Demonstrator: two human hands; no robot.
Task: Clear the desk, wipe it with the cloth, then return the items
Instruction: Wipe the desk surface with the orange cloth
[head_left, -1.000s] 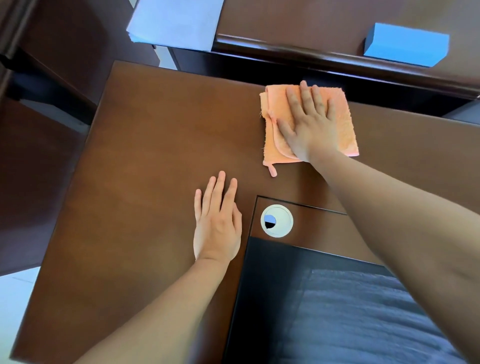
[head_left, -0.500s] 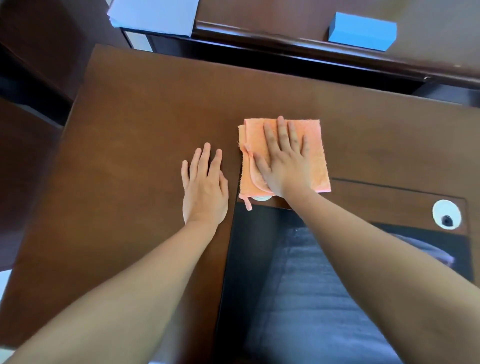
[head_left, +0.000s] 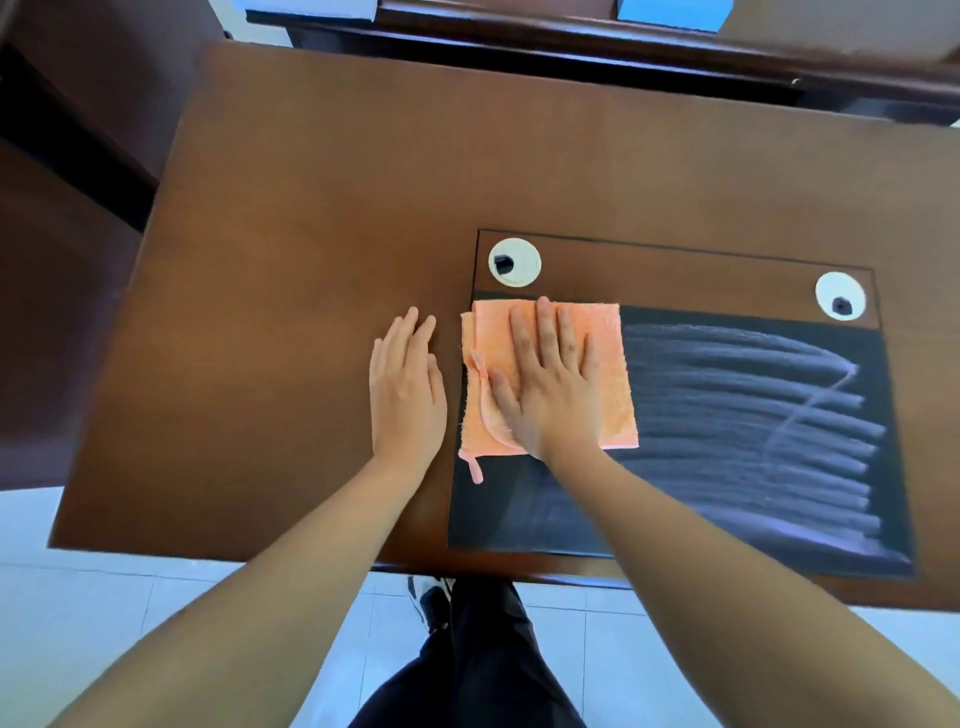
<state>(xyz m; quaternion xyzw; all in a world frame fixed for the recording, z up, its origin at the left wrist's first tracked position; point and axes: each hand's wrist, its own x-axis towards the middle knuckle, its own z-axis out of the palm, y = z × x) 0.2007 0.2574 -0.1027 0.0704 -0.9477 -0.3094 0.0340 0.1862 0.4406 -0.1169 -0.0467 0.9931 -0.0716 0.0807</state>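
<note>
Pressing flat on cloth (head_left: 608, 374): right hand (head_left: 550, 395); left hand (head_left: 408, 389) on desk (head_left: 311, 208).

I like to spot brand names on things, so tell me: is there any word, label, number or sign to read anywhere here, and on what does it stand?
None can be read.
Orange cloth: plain, no tag text shows.
Black desk pad: only wipe streaks.
Two white cable grommets: no markings.
Blue box at the top edge: cut off, no print shows.
Brown desk: bare wood.
</note>
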